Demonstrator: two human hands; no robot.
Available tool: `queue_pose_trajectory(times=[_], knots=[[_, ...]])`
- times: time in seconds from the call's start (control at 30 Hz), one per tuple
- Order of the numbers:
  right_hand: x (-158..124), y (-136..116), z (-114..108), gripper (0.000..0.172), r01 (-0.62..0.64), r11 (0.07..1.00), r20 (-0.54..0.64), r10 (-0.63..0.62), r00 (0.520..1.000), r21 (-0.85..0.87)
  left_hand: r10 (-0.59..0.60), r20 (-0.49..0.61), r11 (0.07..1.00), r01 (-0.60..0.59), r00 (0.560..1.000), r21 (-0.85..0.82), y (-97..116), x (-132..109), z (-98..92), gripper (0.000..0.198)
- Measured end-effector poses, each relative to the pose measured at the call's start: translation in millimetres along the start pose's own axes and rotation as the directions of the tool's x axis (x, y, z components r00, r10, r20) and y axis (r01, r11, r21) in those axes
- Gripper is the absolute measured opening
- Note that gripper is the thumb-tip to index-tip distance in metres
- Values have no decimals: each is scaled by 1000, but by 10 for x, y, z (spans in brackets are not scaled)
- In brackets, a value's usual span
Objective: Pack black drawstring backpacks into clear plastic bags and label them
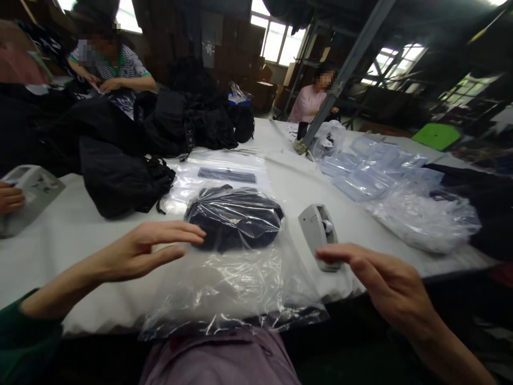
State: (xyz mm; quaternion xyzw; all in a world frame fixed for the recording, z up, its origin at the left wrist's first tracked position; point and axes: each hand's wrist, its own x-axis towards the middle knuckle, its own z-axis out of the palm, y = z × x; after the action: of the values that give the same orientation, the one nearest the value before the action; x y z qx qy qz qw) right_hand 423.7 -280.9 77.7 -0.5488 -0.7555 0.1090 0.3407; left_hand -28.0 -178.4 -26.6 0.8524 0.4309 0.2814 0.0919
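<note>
A clear plastic bag (240, 278) lies in front of me with a folded dark item (236, 219) in its far half; what kind of item it is cannot be made out. The bag's near edge hangs over the table's edge. My left hand (156, 248) is above the bag's left side, fingers stretched out and holding nothing. To the right, my right hand (385, 283) hovers with its fingers extended, also holding nothing. Its fingertips overlap the view of a grey tape dispenser (310, 230) standing right of the bag.
Flat clear bags with printed text (228, 174) lie beyond the dark item. A heap of black drawstring bags (120, 176) covers the left. Crumpled clear plastic (420, 214) is piled right. Another person's hand (10, 198) touches a grey dispenser (44, 187). Two people sit further back.
</note>
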Motion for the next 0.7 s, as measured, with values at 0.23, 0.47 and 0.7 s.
queue_pose_trajectory(times=[0.23,0.47,0.7], knots=[[-325,332,484,87,179,875,28,-186,982,-450,336,283,942,-324,899,-88,739,639,285,91],[-1009,830,794,29,85,785,-111,-192,975,-613,352,454,854,-480,818,202,621,305,775,89],[-946,849,569,27,-149,833,-278,-6,961,-533,242,273,943,-292,931,159,269,116,687,36]])
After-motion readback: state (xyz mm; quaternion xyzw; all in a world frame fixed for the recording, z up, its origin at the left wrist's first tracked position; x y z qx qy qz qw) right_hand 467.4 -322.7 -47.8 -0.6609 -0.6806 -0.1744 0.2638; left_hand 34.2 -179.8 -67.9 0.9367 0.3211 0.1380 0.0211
